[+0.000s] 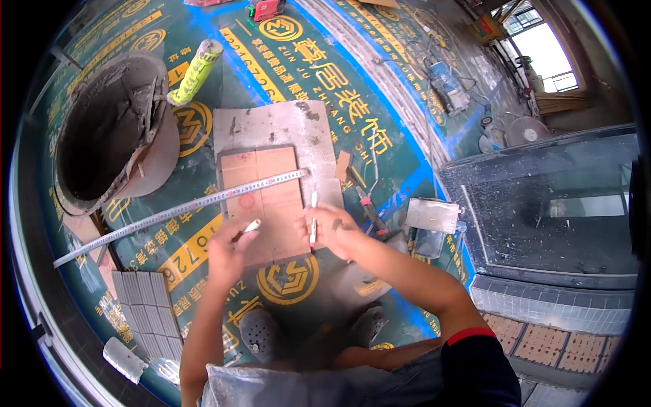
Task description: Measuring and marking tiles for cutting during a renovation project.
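Observation:
My right hand [337, 230] is closed around a slim white marker [314, 203], which stands nearly upright in the fingers. In my left hand [229, 245], the thumb and fingers pinch a short white piece [253, 225] that looks like the marker's cap. Both hands are over a flat tan tile panel [268, 234] with a seam down it and a faint red stamp. A long metal measuring strip [183, 209] lies slantwise across the panel, its far end beyond the right edge. Under the panel is a pale, stained sheet [305, 125].
A large mortar-caked bucket [163, 163] stands at left, beside a yellow-green cylinder [196, 71]. Grey ribbed tiles [146, 305] lie near left. A red-handled tool [371, 216] and a flat grey plate [432, 215] lie right, before a dark glass-topped unit [542, 217].

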`<action>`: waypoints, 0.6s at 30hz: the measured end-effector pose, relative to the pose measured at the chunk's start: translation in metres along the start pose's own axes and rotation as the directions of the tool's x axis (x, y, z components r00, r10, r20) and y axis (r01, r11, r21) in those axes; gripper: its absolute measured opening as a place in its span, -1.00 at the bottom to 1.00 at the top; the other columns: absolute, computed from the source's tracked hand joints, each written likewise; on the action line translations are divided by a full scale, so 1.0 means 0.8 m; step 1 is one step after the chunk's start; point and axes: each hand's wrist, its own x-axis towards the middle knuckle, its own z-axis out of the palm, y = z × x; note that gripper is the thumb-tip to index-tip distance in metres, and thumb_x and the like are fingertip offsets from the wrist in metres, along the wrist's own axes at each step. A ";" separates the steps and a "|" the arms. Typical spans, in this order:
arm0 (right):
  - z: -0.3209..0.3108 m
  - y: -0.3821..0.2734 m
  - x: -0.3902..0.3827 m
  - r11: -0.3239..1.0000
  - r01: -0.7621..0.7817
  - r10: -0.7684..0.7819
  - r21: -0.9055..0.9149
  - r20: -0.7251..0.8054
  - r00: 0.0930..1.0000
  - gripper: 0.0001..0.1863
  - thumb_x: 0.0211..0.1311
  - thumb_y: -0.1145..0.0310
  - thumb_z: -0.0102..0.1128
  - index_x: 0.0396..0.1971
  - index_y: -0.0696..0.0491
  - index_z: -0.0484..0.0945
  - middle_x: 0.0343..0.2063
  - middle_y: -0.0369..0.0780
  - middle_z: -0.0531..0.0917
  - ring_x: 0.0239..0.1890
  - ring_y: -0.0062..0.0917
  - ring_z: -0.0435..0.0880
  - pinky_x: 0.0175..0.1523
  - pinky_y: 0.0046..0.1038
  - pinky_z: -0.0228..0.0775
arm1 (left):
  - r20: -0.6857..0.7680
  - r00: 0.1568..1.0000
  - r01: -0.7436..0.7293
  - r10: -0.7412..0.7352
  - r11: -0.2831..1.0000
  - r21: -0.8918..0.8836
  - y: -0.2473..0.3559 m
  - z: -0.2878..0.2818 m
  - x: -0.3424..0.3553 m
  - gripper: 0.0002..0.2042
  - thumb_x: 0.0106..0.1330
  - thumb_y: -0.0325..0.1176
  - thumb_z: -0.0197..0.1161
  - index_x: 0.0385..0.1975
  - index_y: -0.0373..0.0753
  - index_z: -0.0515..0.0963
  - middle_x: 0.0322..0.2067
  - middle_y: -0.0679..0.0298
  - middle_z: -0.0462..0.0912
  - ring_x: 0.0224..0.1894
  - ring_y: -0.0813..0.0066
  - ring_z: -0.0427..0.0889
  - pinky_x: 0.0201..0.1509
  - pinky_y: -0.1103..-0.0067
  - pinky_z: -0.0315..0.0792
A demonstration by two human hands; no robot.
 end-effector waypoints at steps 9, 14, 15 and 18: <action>0.064 -0.012 0.000 0.971 0.236 -0.231 0.034 -0.117 0.966 -0.58 0.58 0.16 0.09 0.15 0.17 0.32 0.03 0.08 0.65 0.05 -0.16 0.72 0.18 -0.14 0.60 | 0.128 0.992 0.026 -0.020 0.999 -0.044 -0.003 0.036 -0.001 -0.85 0.33 -0.49 0.42 -0.15 -0.33 0.71 -0.37 0.22 0.62 -0.39 0.49 0.60 -0.28 0.53 0.48; 0.069 -0.004 0.010 0.961 0.275 -0.273 -0.002 -0.151 0.950 -0.58 0.60 0.14 0.06 0.14 0.19 0.31 0.02 0.06 0.64 0.03 -0.19 0.73 0.18 -0.17 0.62 | 0.111 0.992 0.053 -0.055 0.998 0.024 0.001 0.040 -0.001 -0.83 0.27 -0.44 0.45 -0.18 -0.29 0.72 -0.40 0.14 0.62 -0.36 0.23 0.61 -0.23 0.42 0.48; 0.069 -0.003 0.011 0.958 0.287 -0.285 -0.008 -0.145 0.947 -0.58 0.60 0.14 0.06 0.13 0.19 0.31 0.01 0.06 0.64 0.03 -0.20 0.73 0.18 -0.17 0.63 | 0.088 0.996 -0.016 0.010 0.998 0.066 0.002 0.040 -0.001 -0.83 0.27 -0.44 0.45 -0.18 -0.29 0.72 -0.40 0.13 0.62 -0.37 0.21 0.62 -0.25 0.41 0.49; 0.075 0.003 0.014 0.942 0.325 -0.334 -0.080 -0.167 0.928 -0.57 0.59 0.13 0.07 0.11 0.19 0.29 0.02 0.05 0.64 0.04 -0.22 0.73 0.21 -0.17 0.61 | 0.048 0.996 -0.077 0.070 0.983 0.166 0.008 0.042 -0.002 -0.84 0.26 -0.44 0.44 -0.20 -0.31 0.72 -0.40 0.11 0.61 -0.40 0.14 0.63 -0.29 0.38 0.50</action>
